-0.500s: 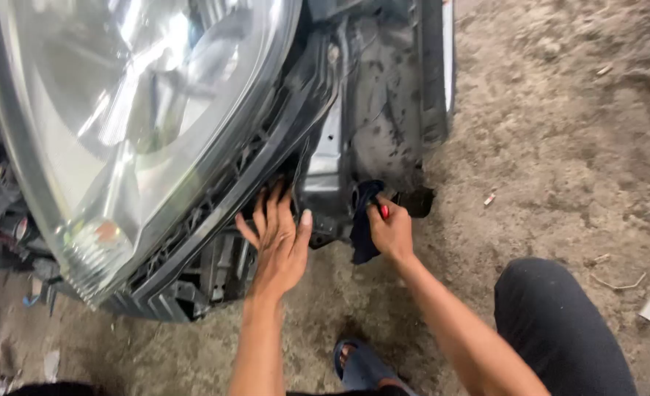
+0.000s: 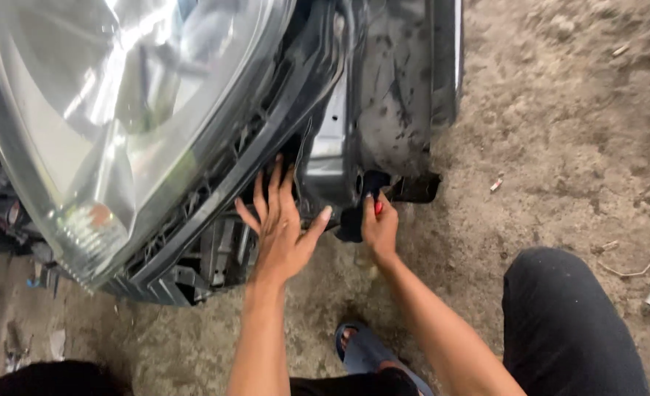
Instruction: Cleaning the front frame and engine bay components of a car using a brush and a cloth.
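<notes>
Dirt ground, one headlight (image 2: 112, 110), left hand (image 2: 281, 227) spread open, right hand (image 2: 380, 227) clamped on red-handled tool (image 2: 377, 207)

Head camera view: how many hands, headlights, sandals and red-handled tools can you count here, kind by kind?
Hands: 2, the left hand spread on the dark bumper frame, the right hand gripping the tool.
Headlights: 1, the clear headlight.
Sandals: 1, a blue sandal.
Red-handled tools: 1, the red-handled tool.
Total: 5

Bare arms, blk trousers (image 2: 567, 323), blue sandal (image 2: 365, 348)
</notes>
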